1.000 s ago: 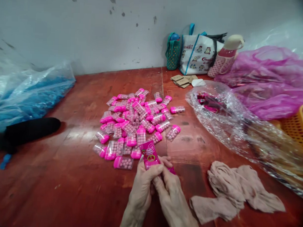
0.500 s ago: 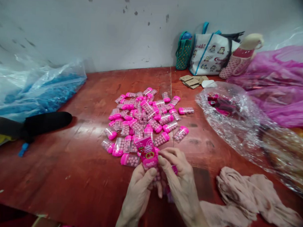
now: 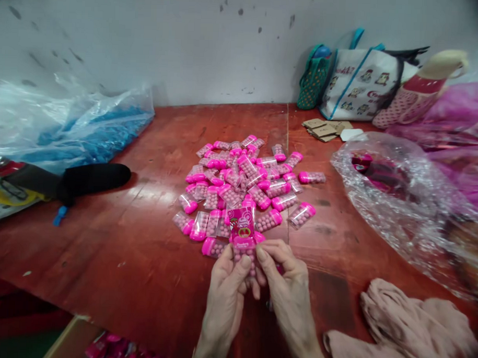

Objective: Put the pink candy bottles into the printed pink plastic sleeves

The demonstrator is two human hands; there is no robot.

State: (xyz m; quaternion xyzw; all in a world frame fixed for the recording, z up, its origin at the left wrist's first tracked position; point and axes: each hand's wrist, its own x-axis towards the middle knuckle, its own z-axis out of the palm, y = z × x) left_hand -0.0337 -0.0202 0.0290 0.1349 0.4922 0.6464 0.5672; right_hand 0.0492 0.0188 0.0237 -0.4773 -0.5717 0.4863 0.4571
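Note:
My left hand (image 3: 226, 293) and my right hand (image 3: 288, 293) meet at the near edge of the red wooden table (image 3: 143, 238). Together they pinch a small clear candy case (image 3: 246, 257) with a pink printed label (image 3: 241, 227) standing up from it. Just beyond my fingers lies a pile of pink-capped clear cases (image 3: 244, 187) filled with pink balls, several of them spread toward the table's middle.
A crinkled clear plastic bag (image 3: 398, 200) lies at the right, a beige cloth (image 3: 410, 326) at the near right. A blue-filled plastic bag (image 3: 68, 126) and a black object (image 3: 92, 176) sit at the left. Tote bags (image 3: 360, 81) stand against the wall. Pink plastic (image 3: 460, 119) fills the far right.
The view has shifted left and down, so the table edge and a box below it show. My hands have turned the case so the pink label stands more upright.

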